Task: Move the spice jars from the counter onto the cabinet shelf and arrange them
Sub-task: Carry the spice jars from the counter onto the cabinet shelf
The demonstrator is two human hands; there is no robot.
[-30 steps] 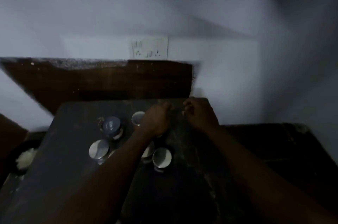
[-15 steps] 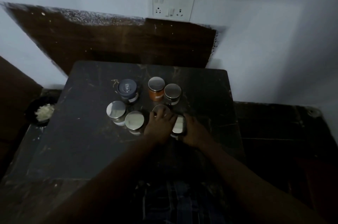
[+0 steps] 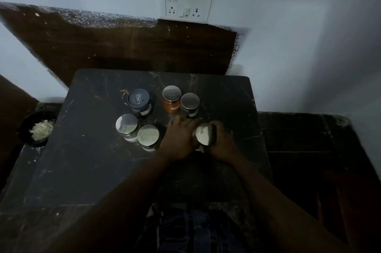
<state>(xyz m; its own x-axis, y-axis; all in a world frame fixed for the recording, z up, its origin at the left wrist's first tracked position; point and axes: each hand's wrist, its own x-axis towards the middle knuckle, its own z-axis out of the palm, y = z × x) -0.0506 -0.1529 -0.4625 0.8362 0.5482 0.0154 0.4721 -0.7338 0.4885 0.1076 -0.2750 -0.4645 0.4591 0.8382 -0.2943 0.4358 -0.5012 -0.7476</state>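
orange jar [image 3: 171,106] | dark blue lid [image 3: 138,99] | silver lids [image 3: 126,123] | black marbled counter [image 3: 86,149] | white socket plate [image 3: 188,4] | checked cloth [image 3: 195,230]

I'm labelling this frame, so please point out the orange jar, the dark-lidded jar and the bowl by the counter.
orange jar [image 3: 171,105]: head view, on its orange glass side below the silver lid.
dark-lidded jar [image 3: 138,99]: head view, on the middle of its dark lid.
bowl [image 3: 24,127]: head view, on its dark left rim.
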